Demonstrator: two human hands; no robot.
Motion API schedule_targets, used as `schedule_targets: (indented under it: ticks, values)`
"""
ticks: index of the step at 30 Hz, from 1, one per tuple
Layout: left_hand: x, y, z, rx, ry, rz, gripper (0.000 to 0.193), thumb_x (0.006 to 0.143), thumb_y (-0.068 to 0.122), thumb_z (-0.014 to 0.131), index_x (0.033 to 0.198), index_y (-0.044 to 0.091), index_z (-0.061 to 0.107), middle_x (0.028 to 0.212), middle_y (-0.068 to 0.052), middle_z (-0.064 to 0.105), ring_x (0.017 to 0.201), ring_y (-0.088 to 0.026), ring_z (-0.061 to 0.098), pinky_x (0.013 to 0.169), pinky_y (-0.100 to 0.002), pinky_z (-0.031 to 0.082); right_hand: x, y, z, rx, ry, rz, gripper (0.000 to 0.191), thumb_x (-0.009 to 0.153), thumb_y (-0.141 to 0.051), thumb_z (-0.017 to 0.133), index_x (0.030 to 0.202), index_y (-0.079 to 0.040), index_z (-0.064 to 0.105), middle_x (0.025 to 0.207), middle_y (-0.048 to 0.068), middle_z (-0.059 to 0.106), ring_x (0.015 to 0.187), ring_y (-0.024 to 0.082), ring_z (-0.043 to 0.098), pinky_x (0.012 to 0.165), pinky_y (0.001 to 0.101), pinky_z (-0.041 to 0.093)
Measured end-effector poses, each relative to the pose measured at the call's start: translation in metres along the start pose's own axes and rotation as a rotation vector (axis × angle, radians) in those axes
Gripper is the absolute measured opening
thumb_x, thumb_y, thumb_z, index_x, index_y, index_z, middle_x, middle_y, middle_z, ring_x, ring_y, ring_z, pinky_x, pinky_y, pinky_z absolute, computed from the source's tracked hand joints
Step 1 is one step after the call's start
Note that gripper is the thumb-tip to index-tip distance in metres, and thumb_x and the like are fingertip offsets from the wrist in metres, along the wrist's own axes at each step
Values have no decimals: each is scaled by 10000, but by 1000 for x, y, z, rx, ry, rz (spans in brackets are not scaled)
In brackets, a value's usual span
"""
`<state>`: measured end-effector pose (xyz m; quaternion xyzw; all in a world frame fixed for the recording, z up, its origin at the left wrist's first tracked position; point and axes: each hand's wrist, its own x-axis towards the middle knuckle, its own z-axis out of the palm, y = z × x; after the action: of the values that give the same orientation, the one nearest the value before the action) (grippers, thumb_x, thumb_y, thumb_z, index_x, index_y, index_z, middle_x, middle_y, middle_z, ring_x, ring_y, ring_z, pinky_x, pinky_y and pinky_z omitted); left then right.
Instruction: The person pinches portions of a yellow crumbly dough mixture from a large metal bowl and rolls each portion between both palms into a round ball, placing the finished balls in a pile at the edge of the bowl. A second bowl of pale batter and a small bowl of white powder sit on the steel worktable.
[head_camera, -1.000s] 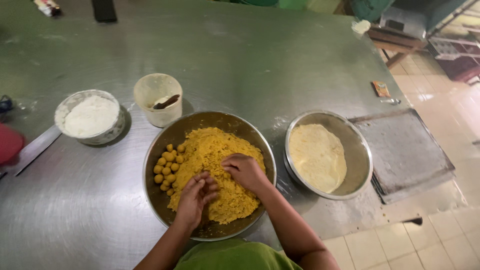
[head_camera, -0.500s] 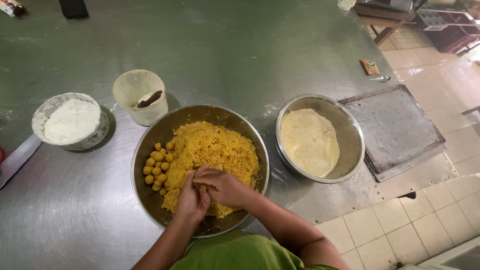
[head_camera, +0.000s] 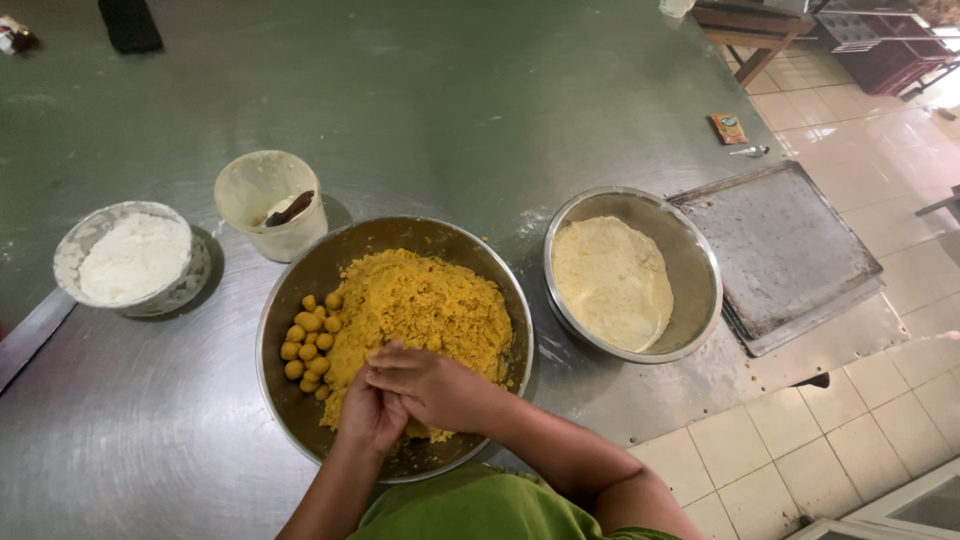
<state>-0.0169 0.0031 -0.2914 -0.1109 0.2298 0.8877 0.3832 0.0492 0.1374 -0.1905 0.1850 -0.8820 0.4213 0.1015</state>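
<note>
Steel worktable (head_camera: 480, 110) keeps everything in your reach: big mixing bowl (head_camera: 300, 290) of yellow crumbly mixture (head_camera: 430, 300) nearest, rolled balls (head_camera: 305, 345) parked at its left wall; your right hand (head_camera: 440, 385) cupped over left hand (head_camera: 370, 410), fingers clenched together, any portion between the palms is hidden

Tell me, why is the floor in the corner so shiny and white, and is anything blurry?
In the head view, bright light glares off the floor tiles at the upper right, washing them out; the steel table shows only a dull, smeary sheen; the big bowl of yellow crumbly mixture looks sharp, and both hands are pressed together over it without noticeable blur.
</note>
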Motion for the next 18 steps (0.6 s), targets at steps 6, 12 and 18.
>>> schedule_targets:
  ticks: [6, 12, 18]
  values:
    - [6, -6, -16, 41, 54, 44, 220, 1117, 190, 485, 1213, 14, 576, 1032, -107, 705, 808, -141, 706, 643, -209, 611, -4, 5, -8, 59, 96, 24, 304, 929, -140, 695, 1224, -81, 739, 1319, 124, 695, 1271, 251, 660, 1066, 376, 579]
    - [2, -3, -11, 41, 145, -1, 415, 1118, 363, 365, 1149, 12, 584, 981, -101, 670, 749, -132, 678, 617, -232, 608, -8, 14, -2, -416, 62, -92, 213, 868, -227, 785, 1079, -198, 792, 1176, -7, 759, 1234, 215, 660, 1185, 574, 396]
    - [-5, -1, -2, -31, 172, -51, 356, 1137, 385, 375, 1130, 94, 579, 987, -52, 668, 789, -142, 667, 686, -299, 583, -11, 33, 9, -375, 72, -28, 169, 930, -349, 758, 1063, -244, 775, 1240, -61, 744, 1272, 163, 662, 1265, 611, 321]
